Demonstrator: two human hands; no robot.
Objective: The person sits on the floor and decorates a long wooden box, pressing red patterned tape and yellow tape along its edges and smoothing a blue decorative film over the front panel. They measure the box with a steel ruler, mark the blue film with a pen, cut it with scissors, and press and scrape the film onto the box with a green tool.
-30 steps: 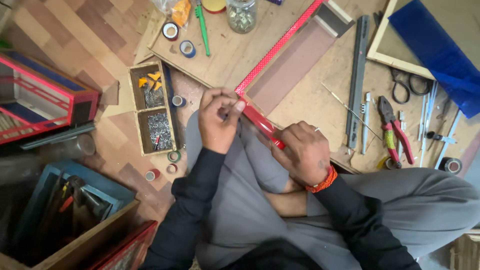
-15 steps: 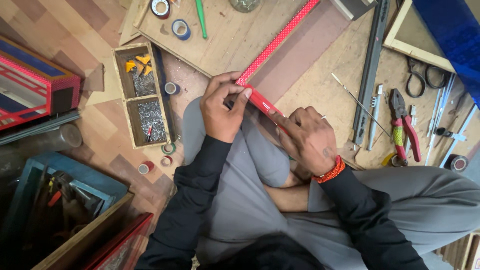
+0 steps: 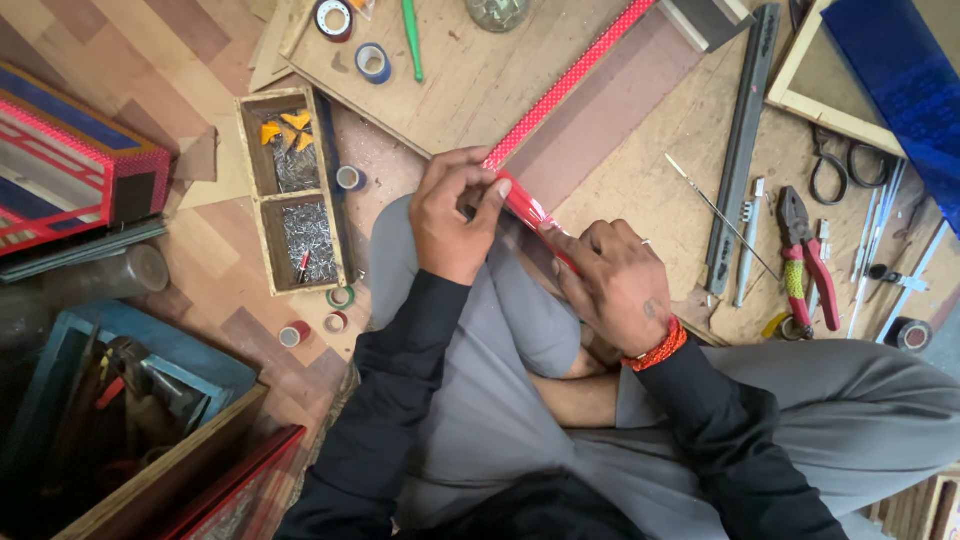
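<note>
I sit cross-legged on the floor with a long wooden strip covered in red dotted tape running diagonally from my lap to the upper right. My left hand pinches the red tape near the strip's lower end, thumb and fingers closed on it. My right hand, with an orange thread bracelet at the wrist, presses down on the strip's lowest part against my knee.
A wooden board lies under the strip with tape rolls and a green pen. A divided wooden box of nails sits left. Pliers, scissors, and a metal bar lie right. A blue toolbox stands lower left.
The view has shifted slightly; both hands stay on the red strip, the left hand's fingers working the tape a little lower along it.
</note>
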